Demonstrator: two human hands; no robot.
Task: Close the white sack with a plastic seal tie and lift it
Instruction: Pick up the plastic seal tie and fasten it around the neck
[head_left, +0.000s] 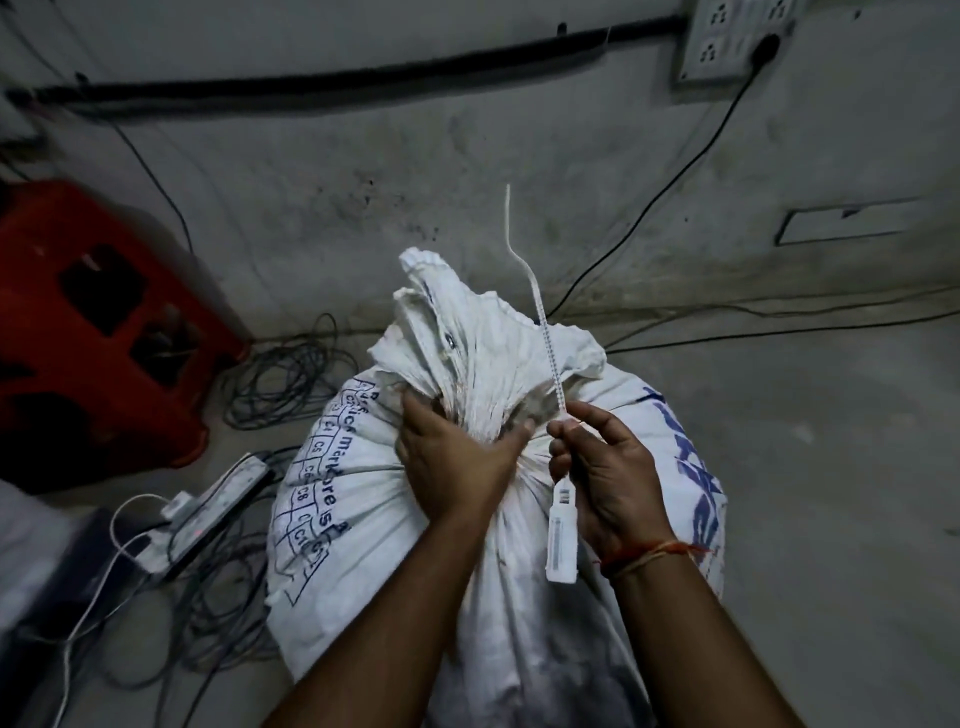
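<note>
White sack (415, 545), neck bunched in left hand (457, 457); right hand (608, 483) pinching seal tie (558, 530).

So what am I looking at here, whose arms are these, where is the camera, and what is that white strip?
No machine here: a person wears the camera on the head, so you look down along their own arms. The left hand bunches the neck of a full white sack standing on the floor. The right hand pinches a plastic seal tie, its tag hanging down and its thin tail pointing up. It is not yet looped round the neck. A red crate and tangled cables lie to the left.
</note>
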